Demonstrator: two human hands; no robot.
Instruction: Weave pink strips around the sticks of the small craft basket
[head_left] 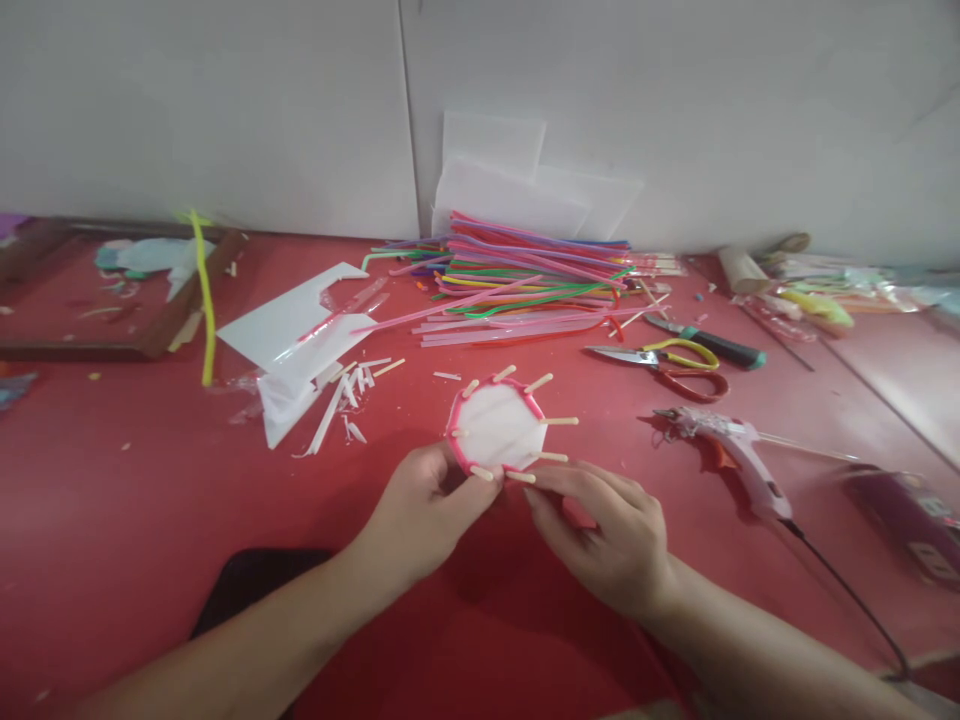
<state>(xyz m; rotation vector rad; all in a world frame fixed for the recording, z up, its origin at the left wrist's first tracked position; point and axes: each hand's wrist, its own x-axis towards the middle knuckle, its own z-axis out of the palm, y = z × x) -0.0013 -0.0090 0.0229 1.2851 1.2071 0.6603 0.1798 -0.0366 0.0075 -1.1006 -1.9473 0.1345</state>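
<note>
A white disc (pixel 498 425) rimmed with a pink straw lies on the red table (pixel 150 500); several short wooden sticks poke out round its edge. My left hand (pixel 429 503) pinches the disc's near rim, thumb by one stick. My right hand (pixel 609 532) is closed too, its fingertips pinching a short stick (pixel 520 477) at the disc's near right edge. Both hands meet at the front of the disc.
A pile of coloured straws (pixel 525 275) lies behind the disc. Scissors (pixel 660 358), a green-handled cutter (pixel 712 343) and a pink glue gun (pixel 739 455) with its cord lie to the right. White sheet scraps (pixel 300 340), a yellow straw (pixel 202 295) and a wooden tray (pixel 112 290) are left.
</note>
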